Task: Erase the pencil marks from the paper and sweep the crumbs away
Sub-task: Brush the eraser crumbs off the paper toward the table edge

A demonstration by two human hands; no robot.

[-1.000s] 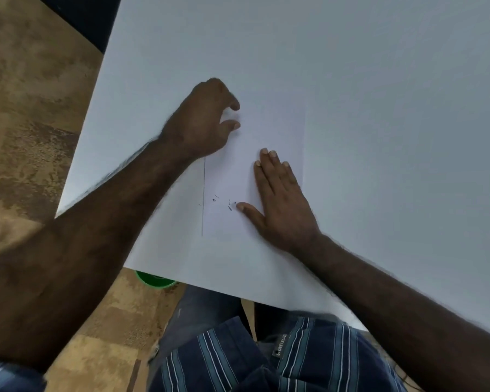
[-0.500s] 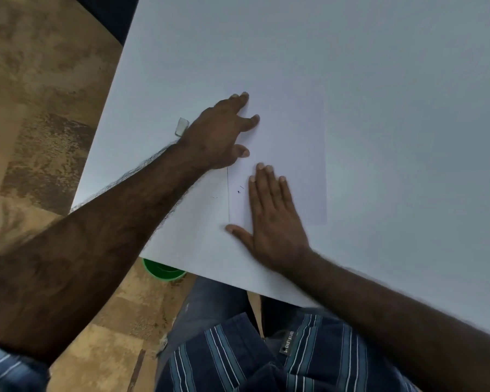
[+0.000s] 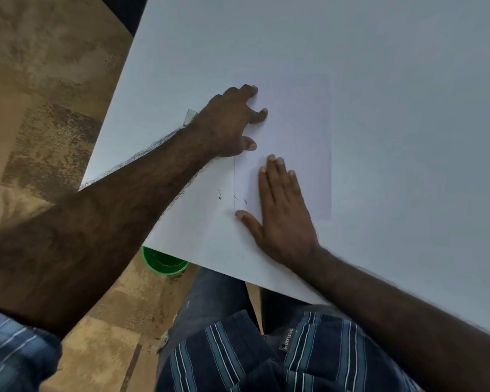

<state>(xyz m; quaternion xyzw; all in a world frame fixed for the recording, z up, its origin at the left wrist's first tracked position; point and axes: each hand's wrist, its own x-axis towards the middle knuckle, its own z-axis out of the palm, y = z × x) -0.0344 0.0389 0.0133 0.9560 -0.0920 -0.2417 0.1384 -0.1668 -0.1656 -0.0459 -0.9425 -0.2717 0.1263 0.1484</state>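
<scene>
A white sheet of paper lies flat on the white table. My left hand rests on the paper's upper left edge, fingers spread and pressing down. My right hand lies flat on the paper's lower left part, fingers straight, thumb out to the left. Small dark eraser crumbs lie just left of the paper's left edge, and a few more crumbs sit on the paper beside my right thumb. A small pale eraser peeks out behind my left wrist.
The table's near edge runs diagonally just below my right wrist. A green round container stands on the brown floor under the table edge. My lap in a striped shirt fills the bottom of the view.
My right hand slid down and left across the paper, pushing crumbs toward and past its left edge. My left hand opened and let go of the eraser, which now lies behind the wrist.
</scene>
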